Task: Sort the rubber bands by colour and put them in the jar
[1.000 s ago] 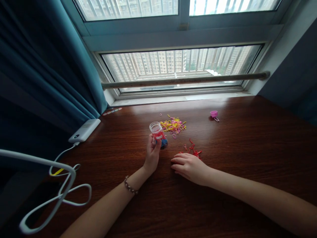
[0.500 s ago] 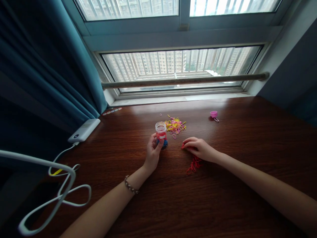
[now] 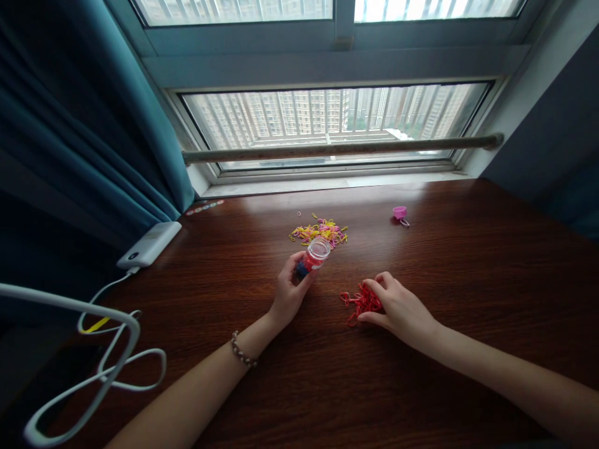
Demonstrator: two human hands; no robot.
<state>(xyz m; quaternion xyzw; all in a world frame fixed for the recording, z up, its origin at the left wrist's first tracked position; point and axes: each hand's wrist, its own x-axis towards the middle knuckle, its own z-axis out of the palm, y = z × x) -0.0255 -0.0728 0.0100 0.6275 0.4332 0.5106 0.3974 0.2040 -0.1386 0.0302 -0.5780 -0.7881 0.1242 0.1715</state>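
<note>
My left hand (image 3: 286, 294) grips a small clear jar (image 3: 312, 259) with red and blue bands inside, tilted with its mouth toward the right. A beaded bracelet (image 3: 241, 353) circles that wrist. My right hand (image 3: 400, 307) curls around a heap of red rubber bands (image 3: 359, 302) on the dark wooden table (image 3: 468, 262), its fingers bent against the heap's right side. Behind the jar lies a pile of yellow and pink bands (image 3: 319, 231).
A pink jar lid (image 3: 399, 213) sits at the back right near the window sill. A white power bank (image 3: 148, 244) lies at the left by the teal curtain (image 3: 93, 125), with a white cable (image 3: 100, 368) looping off the table's left edge.
The red bands have been drawn together into a heap under my right hand, which moved back toward me. My left hand tilted the jar's mouth rightward.
</note>
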